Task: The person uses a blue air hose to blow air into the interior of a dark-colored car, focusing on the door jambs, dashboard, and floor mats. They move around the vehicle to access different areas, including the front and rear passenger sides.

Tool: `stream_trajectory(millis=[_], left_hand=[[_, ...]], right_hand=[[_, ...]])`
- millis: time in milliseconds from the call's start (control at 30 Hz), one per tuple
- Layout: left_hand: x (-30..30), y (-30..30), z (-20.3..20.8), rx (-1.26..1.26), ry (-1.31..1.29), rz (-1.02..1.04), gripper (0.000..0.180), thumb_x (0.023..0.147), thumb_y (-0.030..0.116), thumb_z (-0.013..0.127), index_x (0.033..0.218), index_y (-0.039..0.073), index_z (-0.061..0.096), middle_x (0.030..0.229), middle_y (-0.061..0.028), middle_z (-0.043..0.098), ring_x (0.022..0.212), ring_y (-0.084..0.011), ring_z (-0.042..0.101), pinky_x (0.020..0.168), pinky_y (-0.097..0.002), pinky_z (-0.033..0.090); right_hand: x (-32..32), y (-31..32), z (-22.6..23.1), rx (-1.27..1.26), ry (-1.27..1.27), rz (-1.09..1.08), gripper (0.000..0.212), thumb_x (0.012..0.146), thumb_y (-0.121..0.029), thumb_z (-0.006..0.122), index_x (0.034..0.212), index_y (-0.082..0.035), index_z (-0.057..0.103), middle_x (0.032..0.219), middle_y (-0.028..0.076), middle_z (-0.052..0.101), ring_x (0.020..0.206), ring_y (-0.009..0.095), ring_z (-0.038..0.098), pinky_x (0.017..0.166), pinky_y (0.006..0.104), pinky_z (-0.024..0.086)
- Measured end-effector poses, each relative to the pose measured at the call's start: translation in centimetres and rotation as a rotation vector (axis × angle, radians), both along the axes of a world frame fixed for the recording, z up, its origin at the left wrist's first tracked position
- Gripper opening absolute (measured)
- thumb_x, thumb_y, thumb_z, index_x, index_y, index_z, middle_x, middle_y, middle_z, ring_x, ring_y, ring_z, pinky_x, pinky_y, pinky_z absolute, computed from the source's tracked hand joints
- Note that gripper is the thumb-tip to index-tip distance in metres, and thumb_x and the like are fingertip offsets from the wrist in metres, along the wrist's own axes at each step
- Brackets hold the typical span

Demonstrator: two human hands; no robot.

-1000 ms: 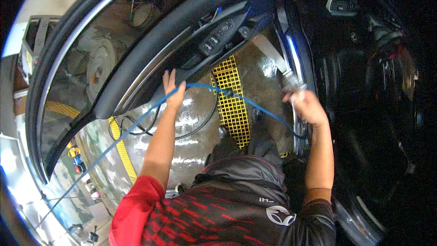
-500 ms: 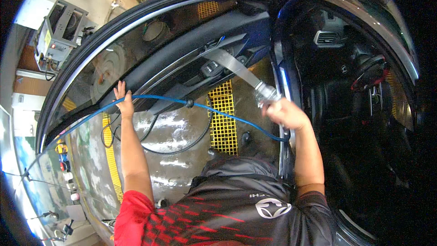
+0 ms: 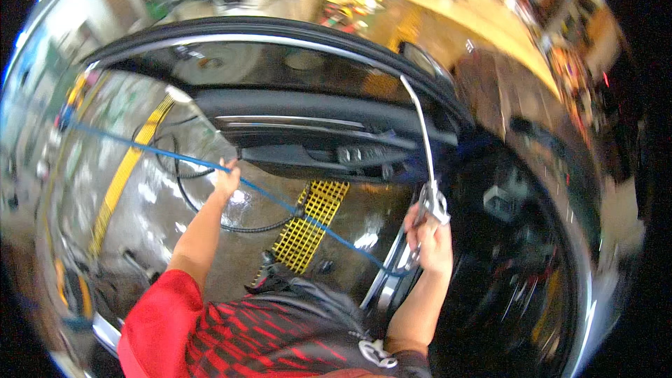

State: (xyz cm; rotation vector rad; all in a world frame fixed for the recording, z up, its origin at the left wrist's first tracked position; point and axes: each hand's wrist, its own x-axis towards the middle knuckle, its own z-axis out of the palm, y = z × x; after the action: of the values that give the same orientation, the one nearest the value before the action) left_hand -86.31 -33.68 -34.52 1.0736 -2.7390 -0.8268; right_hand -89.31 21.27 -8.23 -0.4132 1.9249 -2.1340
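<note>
Hands | left hand outstretched, gripping blue hose | right hand raised, clenched on spray wand

The left arm rose bare from the lower left of the frame to mid-left, the left hand curled shut there. The right forearm stood upright at lower centre-right — the right hand fisted in a tight grip.

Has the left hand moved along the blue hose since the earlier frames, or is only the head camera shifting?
Cannot tell. The camera swings a lot. The left hand holds the blue hose out over the wet floor, below the open car door, much as before.
</note>
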Motion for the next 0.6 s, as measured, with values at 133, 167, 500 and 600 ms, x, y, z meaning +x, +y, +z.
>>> stream_trajectory(millis=[133, 167, 500, 600], left_hand=[[10.6, 2.6, -1.5, 0.139, -0.297, 0.242, 0.048, 0.083, 0.044, 0.045, 0.125, 0.025, 0.055, 0.144, -0.0089, 0.036, 0.139, -0.0301, 0.018, 0.108, -0.0614, 0.007], [16.1, -0.7, -4.1, 0.058, -0.329, 0.387, 0.045, 0.082, 0.042, 0.046, 0.120, 0.024, 0.059, 0.141, -0.0100, 0.039, 0.138, -0.0327, 0.020, 0.108, -0.0618, 0.007], [28.2, 0.3, -2.9, 0.358, -0.262, 0.647, 0.039, 0.084, 0.035, 0.048, 0.118, 0.021, 0.061, 0.136, -0.0080, 0.043, 0.136, -0.0379, 0.022, 0.106, -0.0649, 0.012], [27.4, -1.7, -4.2, 0.397, -0.264, 0.592, 0.038, 0.085, 0.034, 0.046, 0.118, 0.020, 0.060, 0.136, -0.0073, 0.043, 0.135, -0.0381, 0.023, 0.105, -0.0654, 0.013]], right_hand=[[0.5, -5.6, 2.9, -0.070, 0.008, 0.233, 0.039, 0.083, -0.026, 0.061, 0.112, -0.002, 0.052, 0.084, 0.001, 0.056, 0.053, 0.005, 0.044, 0.046, 0.0179, 0.036], [0.7, -8.3, 3.9, -0.076, 0.027, 0.331, 0.041, 0.083, -0.028, 0.062, 0.113, -0.002, 0.051, 0.084, 0.001, 0.056, 0.056, 0.004, 0.045, 0.048, 0.0178, 0.036], [6.3, -27.7, 10.2, 0.452, 0.596, 0.417, 0.046, 0.082, -0.023, 0.065, 0.119, -0.004, 0.045, 0.085, 0.015, 0.062, 0.074, 0.034, 0.063, 0.068, 0.0396, 0.050], [8.1, -34.0, 11.5, 0.939, 0.831, 0.562, 0.050, 0.086, -0.033, 0.061, 0.119, -0.001, 0.042, 0.093, 0.024, 0.062, 0.081, 0.042, 0.062, 0.070, 0.0478, 0.049]])
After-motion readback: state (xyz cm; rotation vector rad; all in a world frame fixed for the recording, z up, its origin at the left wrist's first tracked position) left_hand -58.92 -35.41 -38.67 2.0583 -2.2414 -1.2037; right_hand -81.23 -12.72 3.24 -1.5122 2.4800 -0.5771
